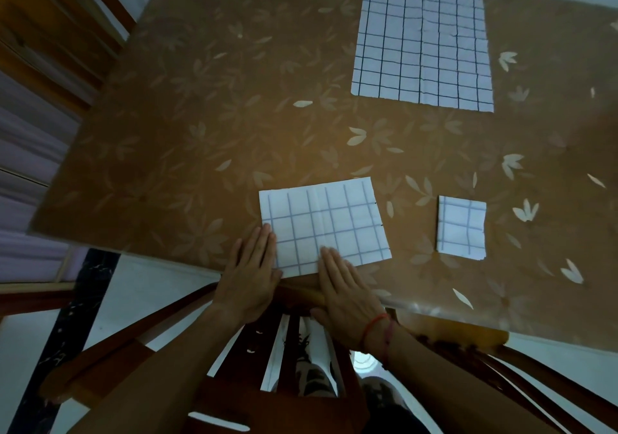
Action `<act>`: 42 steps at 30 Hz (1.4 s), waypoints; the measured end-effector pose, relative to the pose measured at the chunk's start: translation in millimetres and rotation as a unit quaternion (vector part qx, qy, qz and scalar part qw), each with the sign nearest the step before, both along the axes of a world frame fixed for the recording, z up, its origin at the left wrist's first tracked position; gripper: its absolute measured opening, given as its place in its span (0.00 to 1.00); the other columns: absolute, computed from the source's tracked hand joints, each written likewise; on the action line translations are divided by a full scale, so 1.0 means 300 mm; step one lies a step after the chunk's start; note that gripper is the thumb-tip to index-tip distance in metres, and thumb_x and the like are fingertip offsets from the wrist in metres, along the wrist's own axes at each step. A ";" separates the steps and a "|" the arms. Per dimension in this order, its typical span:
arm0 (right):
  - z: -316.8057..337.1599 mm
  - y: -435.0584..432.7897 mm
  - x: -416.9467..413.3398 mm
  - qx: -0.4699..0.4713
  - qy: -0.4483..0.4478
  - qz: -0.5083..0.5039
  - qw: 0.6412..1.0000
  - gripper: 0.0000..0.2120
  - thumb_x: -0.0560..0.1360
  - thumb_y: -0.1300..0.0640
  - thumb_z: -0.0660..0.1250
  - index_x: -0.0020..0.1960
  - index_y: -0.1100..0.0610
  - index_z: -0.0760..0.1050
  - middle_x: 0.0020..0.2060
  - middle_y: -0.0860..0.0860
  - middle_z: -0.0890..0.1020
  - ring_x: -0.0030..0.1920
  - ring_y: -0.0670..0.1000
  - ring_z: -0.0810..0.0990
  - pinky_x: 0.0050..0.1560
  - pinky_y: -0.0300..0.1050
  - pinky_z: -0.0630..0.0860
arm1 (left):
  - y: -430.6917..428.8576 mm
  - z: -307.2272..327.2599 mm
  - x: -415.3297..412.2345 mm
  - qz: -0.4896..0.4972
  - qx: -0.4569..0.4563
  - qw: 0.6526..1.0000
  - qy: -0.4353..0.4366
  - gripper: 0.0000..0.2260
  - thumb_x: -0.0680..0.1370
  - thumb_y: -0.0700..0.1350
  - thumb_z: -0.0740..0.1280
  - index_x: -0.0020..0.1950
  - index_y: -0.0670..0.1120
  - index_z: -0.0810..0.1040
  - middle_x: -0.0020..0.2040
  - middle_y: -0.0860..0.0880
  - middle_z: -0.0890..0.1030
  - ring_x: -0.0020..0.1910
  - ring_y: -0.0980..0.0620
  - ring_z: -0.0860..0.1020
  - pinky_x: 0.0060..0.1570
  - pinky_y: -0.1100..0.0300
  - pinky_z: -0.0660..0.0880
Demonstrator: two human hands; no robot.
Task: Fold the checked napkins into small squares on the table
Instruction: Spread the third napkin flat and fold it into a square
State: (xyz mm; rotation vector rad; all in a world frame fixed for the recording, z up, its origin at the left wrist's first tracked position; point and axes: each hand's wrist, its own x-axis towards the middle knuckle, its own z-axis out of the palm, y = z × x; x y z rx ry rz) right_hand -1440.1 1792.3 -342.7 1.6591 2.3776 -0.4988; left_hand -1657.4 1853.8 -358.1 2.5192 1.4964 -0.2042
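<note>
**Half-folded napkin pressed close to the table's near edge**

The white, blue-checked napkin folded to a rectangle (pixel 329 223) is held flat just beside the near edge of the glossy brown leaf-patterned table (pixel 174 126). The left hand (pixel 250 276) is laid open, its straight fingers on the napkin's near left corner. The right hand (pixel 346 288), with a red cord at the wrist, is spread flat on the near border. Nothing is gripped by either hand.

The surface looks slick, so a sideways push could slide the napkin. The layers could then be shifted out of line and a crooked crease left. A pull toward the body could drag the near border over the rim, above the dark wooden slatted chair (pixel 291 333).

Bare table is left to the left of the rectangle and beyond it. 1 small folded checked square (pixel 461 228) lies apart to the right. 1 large unfolded checked napkin (pixel 423 39) lies well apart at the far side. A further fold is judged possible without either being disturbed.
</note>
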 end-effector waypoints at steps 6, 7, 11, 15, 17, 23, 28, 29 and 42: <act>-0.001 -0.038 0.205 0.031 -0.043 -0.078 0.996 0.39 0.76 0.38 0.51 0.74 0.67 0.58 0.75 0.63 0.56 0.75 0.62 0.56 0.71 0.59 0.63 | 0.000 0.004 -0.002 -0.001 -0.006 1.000 0.001 0.29 0.81 0.53 0.49 0.77 0.36 0.55 0.78 0.38 0.53 0.78 0.42 0.49 0.71 0.41 0.58; -0.001 -0.044 0.228 0.023 -0.057 -0.092 0.994 0.40 0.75 0.37 0.52 0.74 0.67 0.59 0.75 0.63 0.57 0.75 0.61 0.57 0.70 0.59 0.64 | -0.001 0.005 -0.001 -0.001 -0.006 1.000 0.004 0.29 0.81 0.54 0.49 0.77 0.36 0.54 0.78 0.38 0.53 0.78 0.42 0.49 0.71 0.41 0.58; -0.010 -0.048 0.241 0.023 -0.074 -0.102 0.992 0.40 0.75 0.37 0.52 0.73 0.67 0.60 0.75 0.63 0.58 0.75 0.61 0.58 0.71 0.58 0.60 | 0.000 0.012 0.008 0.003 -0.007 1.000 0.013 0.29 0.81 0.54 0.49 0.77 0.36 0.56 0.78 0.38 0.53 0.78 0.42 0.50 0.72 0.41 0.57; 0.020 -0.029 0.222 0.020 -0.007 -0.151 0.988 0.38 0.74 0.39 0.52 0.73 0.66 0.62 0.74 0.62 0.61 0.73 0.62 0.61 0.69 0.59 0.66 | 0.002 0.024 0.021 0.025 -0.019 0.999 0.009 0.30 0.79 0.54 0.50 0.76 0.38 0.59 0.77 0.39 0.57 0.77 0.43 0.53 0.70 0.40 0.60; 0.105 0.016 0.210 0.011 0.059 -0.190 0.980 0.35 0.75 0.41 0.54 0.74 0.62 0.61 0.73 0.60 0.63 0.70 0.62 0.65 0.67 0.57 0.68 | 0.007 0.032 0.033 0.038 -0.025 0.999 0.002 0.30 0.77 0.54 0.51 0.75 0.38 0.61 0.77 0.40 0.59 0.77 0.43 0.56 0.70 0.40 0.62; 0.025 0.109 0.330 -0.193 0.191 -0.505 0.820 0.11 0.70 0.49 0.70 0.52 0.49 0.76 0.51 0.54 0.80 0.44 0.49 0.76 0.52 0.48 0.77 | 0.007 0.039 0.043 0.056 -0.025 0.998 -0.009 0.30 0.75 0.53 0.56 0.74 0.39 0.63 0.76 0.41 0.61 0.76 0.44 0.57 0.69 0.40 0.62; 0.145 0.240 0.307 -0.131 0.221 -0.549 0.795 0.11 0.74 0.49 0.65 0.42 0.57 0.77 0.36 0.54 0.80 0.39 0.55 0.78 0.45 0.48 0.77 | 0.009 0.042 0.049 0.061 -0.032 0.998 -0.004 0.30 0.76 0.54 0.51 0.75 0.39 0.62 0.77 0.42 0.60 0.76 0.45 0.56 0.69 0.39 0.63; 0.138 0.261 0.311 -0.133 0.230 -0.554 0.789 0.14 0.74 0.47 0.65 0.41 0.58 0.78 0.36 0.55 0.81 0.38 0.55 0.79 0.46 0.50 0.79 | 0.009 0.041 0.049 0.062 -0.033 0.997 -0.004 0.31 0.76 0.54 0.51 0.75 0.39 0.62 0.77 0.42 0.59 0.77 0.45 0.56 0.69 0.40 0.62; 0.120 0.341 0.308 -0.175 0.330 -0.623 0.687 0.11 0.69 0.57 0.74 0.48 0.61 0.79 0.38 0.55 0.79 0.38 0.56 0.80 0.31 0.46 0.80 | 0.009 0.030 0.037 0.069 -0.038 0.997 -0.023 0.30 0.77 0.55 0.51 0.76 0.41 0.60 0.78 0.44 0.58 0.77 0.46 0.54 0.69 0.41 0.63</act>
